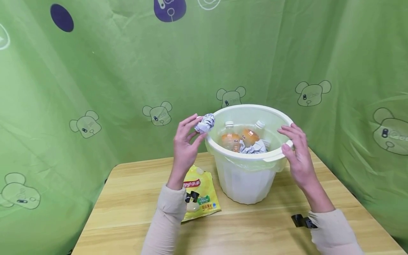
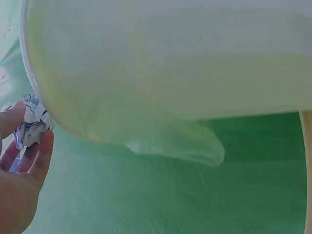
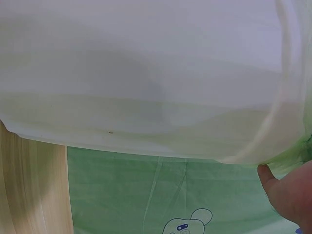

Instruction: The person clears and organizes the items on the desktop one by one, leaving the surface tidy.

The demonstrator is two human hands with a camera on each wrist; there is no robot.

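Observation:
Up at the left side of the white trash bin (image 1: 245, 177), my left hand (image 1: 186, 143) pinches a crumpled paper ball (image 1: 205, 123) between thumb and fingers. In the left wrist view the paper ball (image 2: 34, 119) shows right at the bin's rim. My right hand (image 1: 298, 156) holds the rim on the opposite side, fingers over the top and thumb at the outside. That thumb (image 3: 268, 178) shows against the bin's outer edge in the right wrist view. Inside the bin lie plastic bottles (image 1: 230, 136) with orange labels and more crumpled paper (image 1: 253, 147).
A yellow Lay's chip bag (image 1: 204, 187) lies on the wooden table (image 1: 124, 205), left of the bin and partly behind my left forearm. A pale green liner (image 1: 237, 163) hangs over the bin's rim. Green curtains (image 1: 121, 71) with bear prints surround the table.

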